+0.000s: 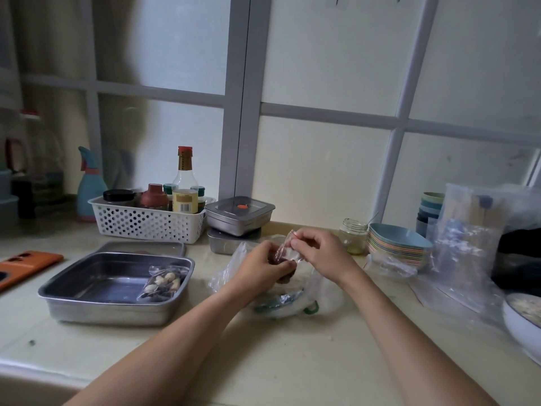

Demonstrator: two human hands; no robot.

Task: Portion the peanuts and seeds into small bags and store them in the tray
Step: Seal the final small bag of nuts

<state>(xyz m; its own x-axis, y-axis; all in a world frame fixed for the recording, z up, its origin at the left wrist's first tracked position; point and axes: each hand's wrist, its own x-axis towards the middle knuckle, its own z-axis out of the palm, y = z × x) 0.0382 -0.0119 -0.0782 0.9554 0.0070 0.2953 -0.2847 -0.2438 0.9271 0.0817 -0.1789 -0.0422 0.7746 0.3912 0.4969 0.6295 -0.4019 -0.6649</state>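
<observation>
A small clear bag (286, 248) is held up between both hands over the counter. My right hand (319, 250) pinches its upper edge. My left hand (263, 266) grips its lower part together with dark reddish peanuts (285, 278), partly hidden under the fingers. Below the hands lies a larger crumpled clear bag (289, 300) with green print. The steel tray (73, 291) stands to the left and holds one filled small bag (164, 282) of pale nuts and dark seeds in its right corner.
A white basket (146, 222) of condiment bottles stands behind the tray, with stacked steel lidded boxes (238, 215) beside it. A glass jar (353, 235), stacked coloured plates (396, 244) and clear plastic bags (465, 244) sit on the right. An orange phone (26, 265) lies far left.
</observation>
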